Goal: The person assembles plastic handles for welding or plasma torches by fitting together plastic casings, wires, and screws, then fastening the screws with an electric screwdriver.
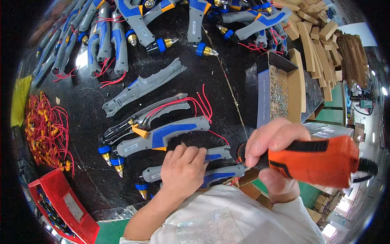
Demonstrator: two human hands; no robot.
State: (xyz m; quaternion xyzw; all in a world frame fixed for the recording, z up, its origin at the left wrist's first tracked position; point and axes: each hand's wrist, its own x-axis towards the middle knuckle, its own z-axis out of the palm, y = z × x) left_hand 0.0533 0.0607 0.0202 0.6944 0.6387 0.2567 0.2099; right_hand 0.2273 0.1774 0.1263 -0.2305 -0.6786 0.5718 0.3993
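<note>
From the head camera, the left hand [183, 168] lies palm-down with its fingers pressed flat on a grey-and-blue torch handle [191, 156] near the front edge of the black workbench [235, 77]; it pins the handle more than it grips it. A second handle of the same kind [217, 175] lies touching it, on the side nearer the person. The right hand [273, 143] is wrapped tight round an orange electric screwdriver [321, 160], whose black nose points at the right end of the pinned handle, where thin red wires [221, 137] trail out. The bit itself is hidden behind the fingers, so whether it sits in a screw cannot be told. Judging by this, the step in hand is screwing the two shell halves of the handle together; the next move would call for the bit held square over the screw hole, with the left hand stopping the handle from twisting and the wires kept clear of the seam. Beyond the hands lie a closed handle with brass tip [160, 138], an open one showing its wiring [146, 116] and an empty grey shell half [142, 87]. Many finished torches [113, 40] crowd the far edge, a cardboard box of small screws [280, 91] stands toward the right edge, a heap of red wire leads [44, 130] lies at the left edge, and a red parts bin [61, 203] sits at the front left corner.
</note>
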